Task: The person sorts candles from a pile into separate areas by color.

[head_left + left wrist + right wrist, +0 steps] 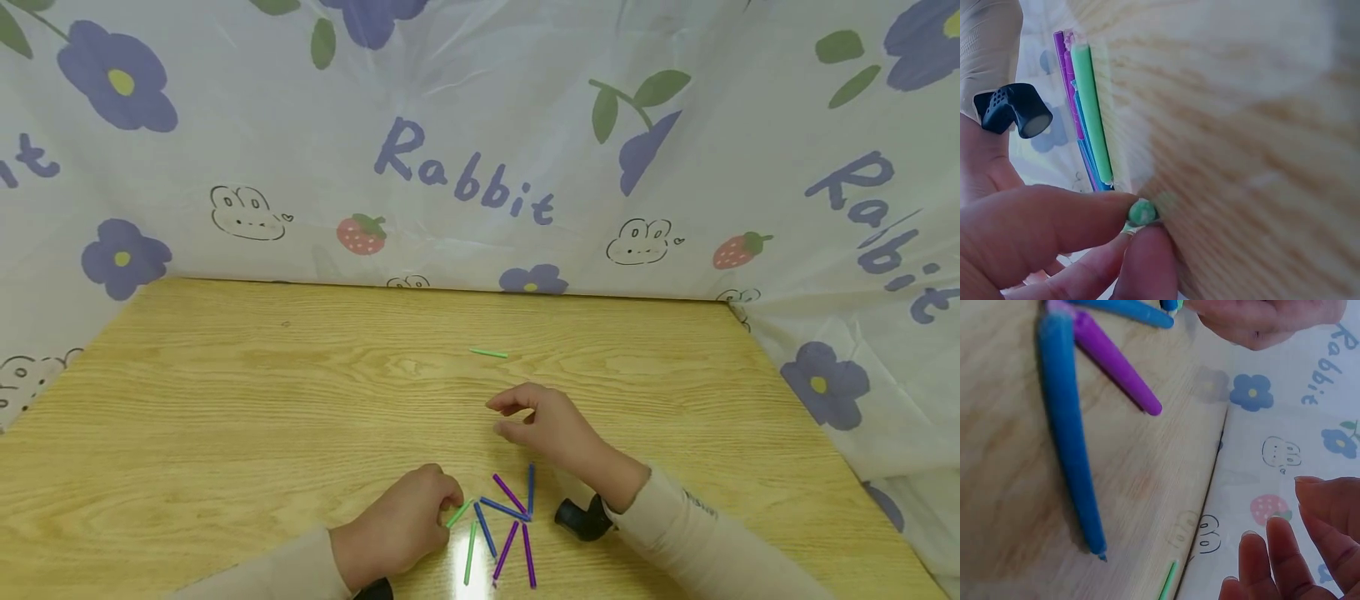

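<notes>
My left hand (405,518) pinches a slim green stick (460,512) between thumb and finger, low over the table. In the left wrist view the round pale end of this stick (1142,212) pokes out between the fingertips. Right beside it on the table lies another green stick (470,553), among three blue sticks (486,531) and three purple sticks (529,556) fanned out with their ends close together. My right hand (552,425) hovers beyond the fan, thumb and fingers apart and bent, holding nothing. Farther back lies a third green stick (489,353) by itself.
The wood-grain table (262,392) ends at a white curtain (465,83) printed with rabbits, flowers and strawberries, which closes off the back and sides. A black wrist camera (581,518) juts from the right wrist, close to the fan of sticks.
</notes>
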The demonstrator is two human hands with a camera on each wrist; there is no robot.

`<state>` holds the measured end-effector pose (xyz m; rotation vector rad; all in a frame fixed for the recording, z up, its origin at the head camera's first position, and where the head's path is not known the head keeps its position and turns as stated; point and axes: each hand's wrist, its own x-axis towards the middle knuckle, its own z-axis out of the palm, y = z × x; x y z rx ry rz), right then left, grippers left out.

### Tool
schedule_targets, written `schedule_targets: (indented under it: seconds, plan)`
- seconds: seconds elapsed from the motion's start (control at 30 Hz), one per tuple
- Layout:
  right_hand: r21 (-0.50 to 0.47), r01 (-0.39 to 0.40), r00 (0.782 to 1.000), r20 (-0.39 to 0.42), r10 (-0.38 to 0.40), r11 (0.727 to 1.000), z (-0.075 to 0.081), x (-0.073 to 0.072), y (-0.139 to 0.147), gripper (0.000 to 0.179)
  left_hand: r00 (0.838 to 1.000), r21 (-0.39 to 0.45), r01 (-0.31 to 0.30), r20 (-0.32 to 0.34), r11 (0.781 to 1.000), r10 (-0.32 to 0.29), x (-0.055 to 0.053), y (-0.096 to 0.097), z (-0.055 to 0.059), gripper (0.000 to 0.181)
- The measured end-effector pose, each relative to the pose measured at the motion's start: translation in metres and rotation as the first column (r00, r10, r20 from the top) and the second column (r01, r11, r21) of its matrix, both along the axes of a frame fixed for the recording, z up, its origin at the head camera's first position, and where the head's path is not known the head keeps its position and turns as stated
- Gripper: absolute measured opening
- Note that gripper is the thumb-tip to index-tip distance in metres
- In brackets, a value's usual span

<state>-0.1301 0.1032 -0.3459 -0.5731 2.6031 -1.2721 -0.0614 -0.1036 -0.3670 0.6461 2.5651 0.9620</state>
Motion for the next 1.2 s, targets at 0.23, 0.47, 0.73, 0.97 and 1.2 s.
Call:
schedule_targets:
  seconds: [0.23,0.47,0.73,0.97,1.2]
  plan:
    - [-0.019,-0.035,0.999,0.017,0.036,0.999,0.0,0.01,0.002,0.022,1.0,-0.023,-0.012,0.029,1.0,0.013,0.001,0.002,0.003,0.024]
    - [-0.016,-0.092,0.995,0.026,0.092,0.996,-0.001,0.018,0.003,0.02,1.0,-0.032,0.003,0.0,0.999,-0.003,0.002,0.002,0.003,0.024]
    - [-0.009,-0.152,0.987,0.046,0.152,0.988,-0.001,0.029,0.003,0.018,1.0,-0.014,0.018,-0.024,1.0,-0.018,-0.001,0.0,0.003,0.027]
    - [0.007,-0.23,0.973,0.026,0.229,0.973,-0.003,0.035,0.003,0.017,1.0,-0.019,0.011,0.001,1.0,-0.011,-0.003,0.0,0.005,0.029]
    - [0.004,-0.282,0.956,0.084,0.28,0.959,-0.006,0.04,0.003,0.017,0.999,-0.009,0.001,0.034,1.0,-0.001,-0.006,0.0,0.006,0.029]
